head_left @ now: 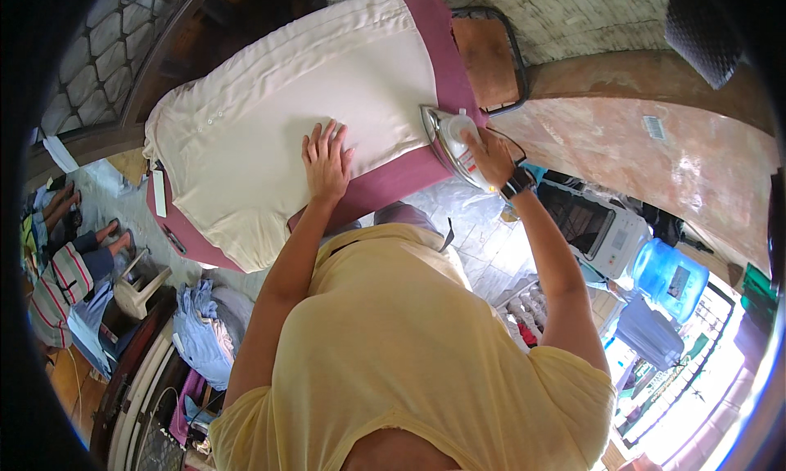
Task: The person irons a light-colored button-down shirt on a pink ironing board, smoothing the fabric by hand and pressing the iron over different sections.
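A cream garment is spread over an ironing board with a maroon cover. Buttons show near its left end. My left hand lies flat on the cloth near the board's near edge, fingers stretched out. At the board's right end, my right hand is wrapped round the handle of a white clothes iron. The iron's metal soleplate rests at the garment's lower right edge, partly over the maroon cover. Its underside is hidden.
A brown-seated metal chair stands beyond the board's right end. To the right are a white appliance and a blue water jug. Blue clothes are heaped at lower left, near a beige stool. People's legs show at far left.
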Tool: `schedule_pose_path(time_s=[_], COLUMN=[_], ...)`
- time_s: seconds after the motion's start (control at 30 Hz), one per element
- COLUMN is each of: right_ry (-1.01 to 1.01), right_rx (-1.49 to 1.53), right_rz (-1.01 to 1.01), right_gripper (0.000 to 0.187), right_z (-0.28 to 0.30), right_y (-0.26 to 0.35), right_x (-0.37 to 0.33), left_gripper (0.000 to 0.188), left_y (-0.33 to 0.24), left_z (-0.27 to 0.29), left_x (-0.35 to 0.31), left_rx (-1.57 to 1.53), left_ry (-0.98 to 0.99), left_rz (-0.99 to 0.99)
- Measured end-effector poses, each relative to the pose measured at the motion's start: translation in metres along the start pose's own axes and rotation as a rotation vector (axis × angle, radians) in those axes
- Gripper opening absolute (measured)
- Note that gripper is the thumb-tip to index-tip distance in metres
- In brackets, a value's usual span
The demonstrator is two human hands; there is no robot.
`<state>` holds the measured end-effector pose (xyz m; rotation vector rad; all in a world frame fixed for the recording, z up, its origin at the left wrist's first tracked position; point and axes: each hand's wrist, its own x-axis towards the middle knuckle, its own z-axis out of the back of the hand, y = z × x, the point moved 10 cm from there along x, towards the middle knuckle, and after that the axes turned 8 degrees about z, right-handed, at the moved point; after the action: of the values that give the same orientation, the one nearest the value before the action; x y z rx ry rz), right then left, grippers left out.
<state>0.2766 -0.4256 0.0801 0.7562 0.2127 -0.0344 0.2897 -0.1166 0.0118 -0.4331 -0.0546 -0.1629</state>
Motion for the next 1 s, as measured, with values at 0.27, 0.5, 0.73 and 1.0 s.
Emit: schedule_pose_path(time_s=[0.27, 0.5, 0.73, 1.0], right_ry=[-0.236, -0.418, -0.406, -0.476], right_rx=[-0.347, -0.397, -0.216, -0.172], right_rz=[0.044, -0.047, -0.123, -0.051], right_gripper=[0.059, 0.054, 0.057, 0.059], right_z=[-0.019, -0.021, -0.016, -0.002], right_y=[0.018, 0.017, 0.003, 0.007], right_x=[-0.036, 0.002, 0.015, 0.045], left_gripper=[0.049, 0.052, 0.050, 0.048], left_y=[-0.002, -0.002, -0.004, -0.008], left_z=[0.001, -0.005, -0.005, -0.003], left_x=[0.002, 0.002, 0.004, 0.003], left_rx=[0.014, 0.042, 0.043, 0.060], left_ry=[-0.003, 0.001, -0.002, 0.016], left_rz=[-0.007, -0.006, -0.011, 0.009])
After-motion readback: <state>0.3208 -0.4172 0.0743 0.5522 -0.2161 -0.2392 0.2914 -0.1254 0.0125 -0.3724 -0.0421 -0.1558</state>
